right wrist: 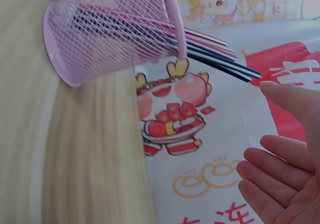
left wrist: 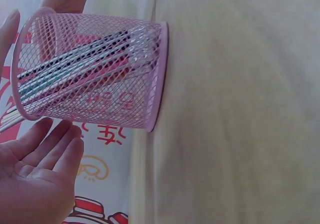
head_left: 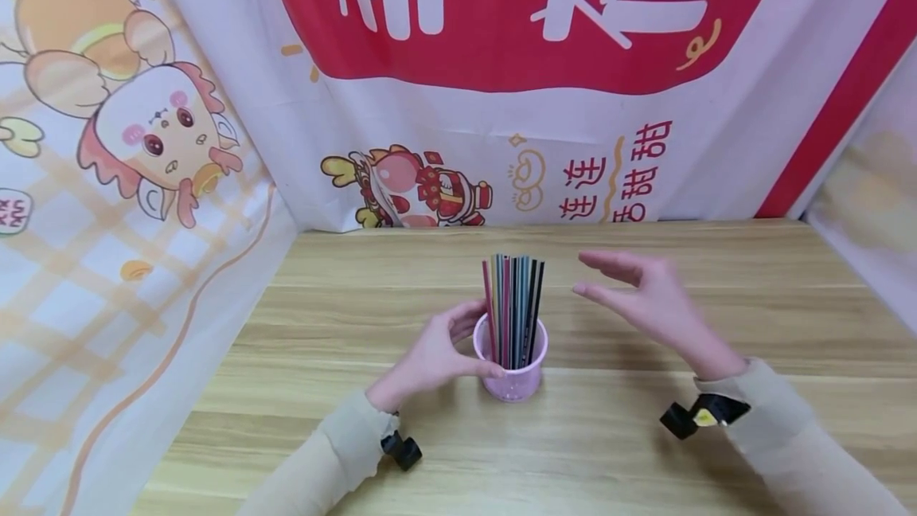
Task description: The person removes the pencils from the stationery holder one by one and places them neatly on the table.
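Observation:
A pink mesh pen holder (head_left: 514, 385) stands upright on the wooden table. Several thin pencils (head_left: 514, 293), in black, blue-grey, pink and gold, lean inside it and rise above the rim. My left hand (head_left: 433, 353) is round the holder's left side, thumb by the front rim and fingers behind. In the left wrist view, those fingers (left wrist: 45, 154) are relaxed beside the mesh, not clenched on it. To the right of the holder, my right hand (head_left: 648, 293) hovers above the table with fingers and thumb spread apart, holding nothing. Its thumb appears near the pencil tops in the right wrist view.
The wooden table (head_left: 329, 309) reaches back to a printed cloth (head_left: 444, 118) with red and white patterns. Another cloth (head_left: 72, 261) with cartoon figures hangs along the left side. Black wrist cameras (head_left: 403, 451) sit on both sleeves.

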{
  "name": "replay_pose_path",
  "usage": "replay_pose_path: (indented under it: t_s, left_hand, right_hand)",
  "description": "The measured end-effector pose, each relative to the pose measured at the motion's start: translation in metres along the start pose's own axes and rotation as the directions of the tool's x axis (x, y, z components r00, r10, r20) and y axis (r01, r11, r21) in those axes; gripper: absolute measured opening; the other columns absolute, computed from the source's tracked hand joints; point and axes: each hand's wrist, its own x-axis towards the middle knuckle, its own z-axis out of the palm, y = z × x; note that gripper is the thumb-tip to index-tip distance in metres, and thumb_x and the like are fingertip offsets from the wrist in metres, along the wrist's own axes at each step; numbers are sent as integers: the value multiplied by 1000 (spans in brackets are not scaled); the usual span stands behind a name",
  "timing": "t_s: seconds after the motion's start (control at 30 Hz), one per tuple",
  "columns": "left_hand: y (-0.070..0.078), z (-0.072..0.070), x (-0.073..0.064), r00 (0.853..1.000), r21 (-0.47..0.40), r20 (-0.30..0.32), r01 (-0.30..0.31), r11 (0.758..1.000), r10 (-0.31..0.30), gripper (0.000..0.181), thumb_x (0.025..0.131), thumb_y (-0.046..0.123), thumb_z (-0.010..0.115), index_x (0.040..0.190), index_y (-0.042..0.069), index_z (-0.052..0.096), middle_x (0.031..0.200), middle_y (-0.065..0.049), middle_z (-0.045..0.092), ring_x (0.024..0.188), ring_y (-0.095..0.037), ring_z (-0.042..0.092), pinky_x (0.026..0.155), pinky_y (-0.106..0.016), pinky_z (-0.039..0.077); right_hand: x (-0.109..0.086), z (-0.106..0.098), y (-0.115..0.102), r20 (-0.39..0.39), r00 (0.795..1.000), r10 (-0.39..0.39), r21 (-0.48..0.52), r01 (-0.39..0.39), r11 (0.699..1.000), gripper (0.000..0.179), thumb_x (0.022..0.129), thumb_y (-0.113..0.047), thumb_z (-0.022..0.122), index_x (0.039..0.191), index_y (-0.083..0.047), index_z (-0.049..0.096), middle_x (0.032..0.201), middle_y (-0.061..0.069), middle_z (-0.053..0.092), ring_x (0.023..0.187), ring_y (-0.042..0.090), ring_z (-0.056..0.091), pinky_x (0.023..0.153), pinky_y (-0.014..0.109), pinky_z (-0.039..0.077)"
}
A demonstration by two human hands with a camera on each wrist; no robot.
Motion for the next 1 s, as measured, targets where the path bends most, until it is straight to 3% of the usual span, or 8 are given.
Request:
replay_pose_path:
  t_s: [0.3,0.67,1.0]
  left_hand:
    - [-2,6,-3,1000,-9,-11,13,1000,-13,104,65,11,97,152,3,42,152,-12,47,135,-26,50,112,-34,40]
    - [1,8,-4,998,-41,-50,32,999,-34,92,67,10,96,146,4,50,146,-12,54,129,-28,56,109,-37,45]
    - [0,8,-5,997,-16,-59,49,999,-50,95,66,13,97,147,5,49,147,-12,53,128,-27,57,107,-34,47]
  right_hand:
    - [-3,20,0,81,997,-7,48,3,999,53,87,-40,82,129,-9,70,127,4,69,120,29,63,103,47,51]
    - [2,39,-5,87,995,-46,147,33,989,46,85,-30,86,122,-6,73,120,6,72,111,28,68,98,45,55]
    - [0,53,-3,124,992,-14,248,-18,969,35,84,-19,86,112,-1,75,105,9,76,92,21,73,82,30,61]
